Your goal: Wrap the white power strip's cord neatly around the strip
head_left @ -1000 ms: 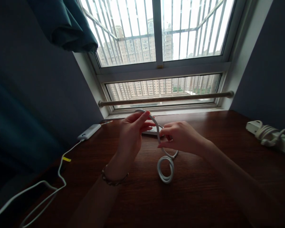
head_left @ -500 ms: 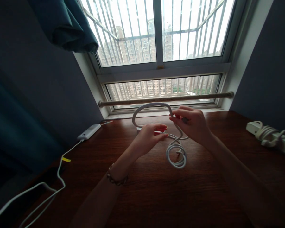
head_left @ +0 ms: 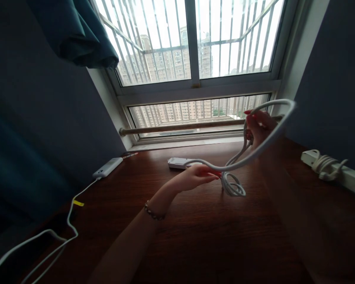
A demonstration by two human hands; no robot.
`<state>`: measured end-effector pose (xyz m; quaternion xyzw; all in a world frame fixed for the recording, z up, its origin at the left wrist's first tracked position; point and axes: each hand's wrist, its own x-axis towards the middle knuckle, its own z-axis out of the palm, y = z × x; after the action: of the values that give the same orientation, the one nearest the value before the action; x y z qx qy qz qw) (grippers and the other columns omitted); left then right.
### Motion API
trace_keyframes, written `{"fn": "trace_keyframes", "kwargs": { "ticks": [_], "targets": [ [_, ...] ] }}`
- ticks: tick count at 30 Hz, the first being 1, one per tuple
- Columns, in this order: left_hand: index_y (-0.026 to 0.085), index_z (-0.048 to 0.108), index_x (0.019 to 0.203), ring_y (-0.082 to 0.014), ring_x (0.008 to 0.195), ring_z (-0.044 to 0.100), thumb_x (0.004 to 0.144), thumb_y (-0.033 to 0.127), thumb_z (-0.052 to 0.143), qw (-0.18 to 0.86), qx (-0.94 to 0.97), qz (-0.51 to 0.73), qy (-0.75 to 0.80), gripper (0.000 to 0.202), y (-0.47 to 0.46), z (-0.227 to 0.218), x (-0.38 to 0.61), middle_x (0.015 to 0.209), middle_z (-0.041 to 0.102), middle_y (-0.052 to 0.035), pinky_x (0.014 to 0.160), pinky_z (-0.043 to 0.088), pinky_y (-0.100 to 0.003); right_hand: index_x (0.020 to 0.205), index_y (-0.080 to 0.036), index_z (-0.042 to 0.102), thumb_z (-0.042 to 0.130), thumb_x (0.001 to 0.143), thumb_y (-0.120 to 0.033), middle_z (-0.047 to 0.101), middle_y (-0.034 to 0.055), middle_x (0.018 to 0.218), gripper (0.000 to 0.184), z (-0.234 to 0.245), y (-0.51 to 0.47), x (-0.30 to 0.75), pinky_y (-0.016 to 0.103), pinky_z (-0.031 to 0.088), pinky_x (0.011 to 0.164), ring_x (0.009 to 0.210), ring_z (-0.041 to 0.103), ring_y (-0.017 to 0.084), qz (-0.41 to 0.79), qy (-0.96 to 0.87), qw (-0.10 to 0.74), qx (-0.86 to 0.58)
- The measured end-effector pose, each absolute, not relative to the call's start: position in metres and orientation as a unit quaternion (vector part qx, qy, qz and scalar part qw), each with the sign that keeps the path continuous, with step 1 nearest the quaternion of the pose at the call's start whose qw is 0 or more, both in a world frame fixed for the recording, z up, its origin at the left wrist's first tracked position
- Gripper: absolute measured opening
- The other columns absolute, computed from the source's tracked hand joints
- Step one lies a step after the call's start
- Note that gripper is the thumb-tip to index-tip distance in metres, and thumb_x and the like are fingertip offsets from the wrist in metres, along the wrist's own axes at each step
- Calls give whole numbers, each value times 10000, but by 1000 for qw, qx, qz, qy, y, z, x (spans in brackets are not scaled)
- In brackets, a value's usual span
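Observation:
My left hand (head_left: 197, 176) pinches a white cable (head_left: 263, 144) just above its small coil (head_left: 233, 188), which hangs close over the dark wooden desk (head_left: 195, 236). My right hand (head_left: 258, 128) is raised near the window rail and grips the same cable higher up, where it bends in a wide arc to the right. A white adapter block (head_left: 177, 162) lies on the desk behind my left hand.
A white power bank (head_left: 109, 167) with a cable (head_left: 56, 236) running off to the lower left lies at the desk's left edge. A white power strip (head_left: 331, 171) with a bundled cord sits at the right. A barred window and a wooden rail (head_left: 180, 127) stand behind.
My right hand has lifted up and to the right, drawing the cable into a long arc. My left hand slid right with the coil, which is smaller and tighter now.

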<state>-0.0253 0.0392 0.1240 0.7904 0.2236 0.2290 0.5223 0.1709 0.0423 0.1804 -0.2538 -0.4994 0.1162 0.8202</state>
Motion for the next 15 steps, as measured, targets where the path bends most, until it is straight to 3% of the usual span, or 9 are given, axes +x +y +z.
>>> {"fn": "trace_keyframes", "kwargs": {
  "ticks": [4, 7, 9, 11, 13, 15],
  "targets": [
    [207, 563, 1155, -191, 1068, 547, 815, 238, 545, 475, 854, 76, 197, 342, 44, 129, -43, 1163, 590, -70, 906, 435, -295, 814, -180, 664, 673, 665, -239, 397, -49, 515, 160, 192, 47, 198, 213, 206, 366, 407, 303, 57, 128, -390, 887, -212],
    [257, 614, 1074, -195, 980, 593, 728, 249, 644, 240, 916, 38, 321, 347, 64, 113, -55, 1069, 642, -27, 843, 466, -272, 835, -169, 622, 620, 717, -202, 355, -67, 518, 123, 201, 45, 229, 207, 180, 360, 390, 298, 54, 186, -350, 908, -136],
    [207, 586, 1113, -262, 1062, 540, 670, 154, 664, 147, 904, 76, 394, 453, 83, 92, -59, 1130, 603, -93, 924, 409, -369, 852, -169, 606, 554, 786, -188, 337, -74, 549, 85, 206, 42, 251, 191, 162, 370, 389, 308, 38, 239, -305, 918, -83],
    [137, 484, 1217, -281, 1195, 422, 690, 24, 529, 73, 883, 112, 449, 542, 103, 68, -62, 1263, 488, -161, 1000, 315, -431, 888, -186, 597, 455, 868, -217, 307, -81, 548, 147, 211, 38, 271, 181, 125, 381, 366, 299, 25, 272, -249, 927, -70],
    [126, 360, 1302, -271, 1313, 232, 677, -63, 391, 14, 863, 132, 488, 654, 120, 46, -65, 1391, 318, -174, 1043, 189, -509, 909, -205, 594, 371, 909, -266, 259, -87, 516, 231, 216, 34, 288, 181, 78, 390, 331, 253, 22, 296, -214, 929, -63],
    [133, 311, 1323, -264, 1337, 160, 645, -94, 374, -22, 855, 126, 503, 718, 134, 29, -67, 1422, 254, -173, 1044, 126, -551, 905, -209, 597, 352, 911, -312, 241, -91, 487, 266, 219, 30, 300, 183, 63, 387, 312, 225, 24, 318, -204, 925, -47]
  ]
}}
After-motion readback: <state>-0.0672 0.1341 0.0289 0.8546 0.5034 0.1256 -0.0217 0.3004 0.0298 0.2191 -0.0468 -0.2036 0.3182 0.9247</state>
